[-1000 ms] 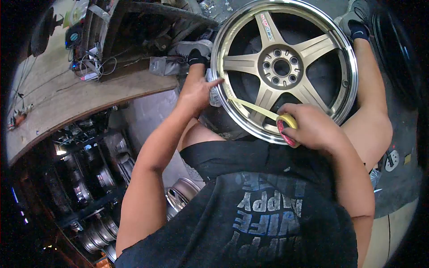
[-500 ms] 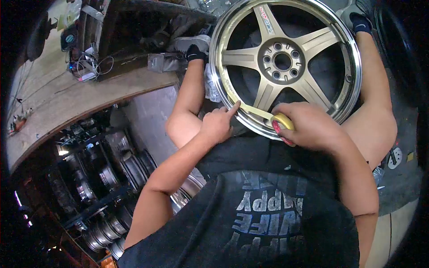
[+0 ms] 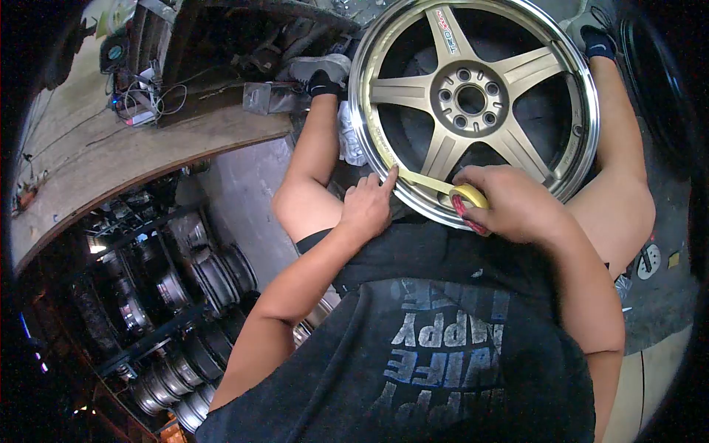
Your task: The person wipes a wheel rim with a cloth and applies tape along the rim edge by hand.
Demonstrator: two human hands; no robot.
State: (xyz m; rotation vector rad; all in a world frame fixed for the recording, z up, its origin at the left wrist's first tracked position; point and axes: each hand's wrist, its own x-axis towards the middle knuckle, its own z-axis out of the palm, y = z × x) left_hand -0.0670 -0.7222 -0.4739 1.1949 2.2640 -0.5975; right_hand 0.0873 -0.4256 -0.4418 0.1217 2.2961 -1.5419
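A gold five-spoke wheel rim (image 3: pixel 401 92) with a polished silver lip lies between my legs. My left hand (image 3: pixel 367 207) is at its lower-left edge, index finger stretched out and its tip pressing yellow masking tape onto the rim; the hand holds nothing. From that fingertip a strip of tape (image 3: pixel 428 182) runs taut to the roll of masking tape (image 3: pixel 473 205). My right hand (image 3: pixel 521 203) is closed around this roll, just over the rim's near edge. More tape lies along the inner left side of the lip.
Racked wheels (image 3: pixel 221 273) stand at the lower left. A wooden bench top (image 3: pixel 185 140) with cables on it curves along the left. A clear box (image 3: pixel 273 97) sits by my left shoe. A dark tyre or rim (image 3: pixel 653 66) is at the far right. A white disc (image 3: pixel 648 262) lies on the floor.
My left fingertip stays on the tape at about the same spot on the rim. The roll in my right hand has tilted slightly, with the strip still taut. The view has shifted a little.
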